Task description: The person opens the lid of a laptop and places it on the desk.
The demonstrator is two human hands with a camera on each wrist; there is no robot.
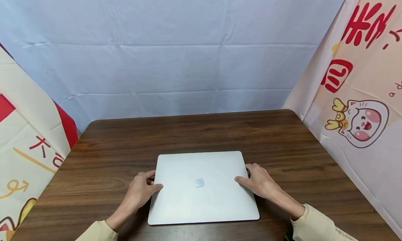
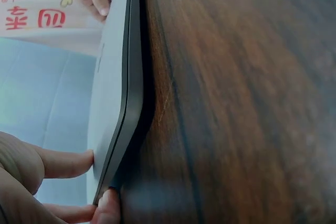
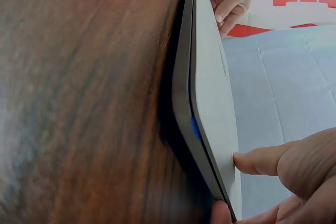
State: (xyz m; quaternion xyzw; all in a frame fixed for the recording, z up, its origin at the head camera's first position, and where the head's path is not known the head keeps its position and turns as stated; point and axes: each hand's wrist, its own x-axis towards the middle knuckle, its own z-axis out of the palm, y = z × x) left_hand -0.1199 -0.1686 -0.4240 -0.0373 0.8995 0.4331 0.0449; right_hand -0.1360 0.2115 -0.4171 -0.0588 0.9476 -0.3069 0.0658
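A closed silver laptop [image 1: 201,202] with a logo on its lid lies at the front middle of the wooden table. My left hand [image 1: 140,190] grips its left edge, thumb on the lid and fingers at the side. On the opposite edge my right hand [image 1: 262,181] holds it the same way, the thumb on top. In the left wrist view, fingertips [image 2: 107,205] reach under the rim of the laptop [image 2: 113,87]. The right wrist view shows a thumb [image 3: 257,160] on the lid and a fingertip below the edge of the laptop [image 3: 215,87]. A thin gap runs between lid and base.
The brown wooden table [image 1: 194,134] extends beyond the laptop to its rounded far corners. Behind it hangs a pale blue cloth [image 1: 176,59]. Printed cloths with red characters and cartoons hang at the right [image 1: 345,104] and the left [image 1: 28,129].
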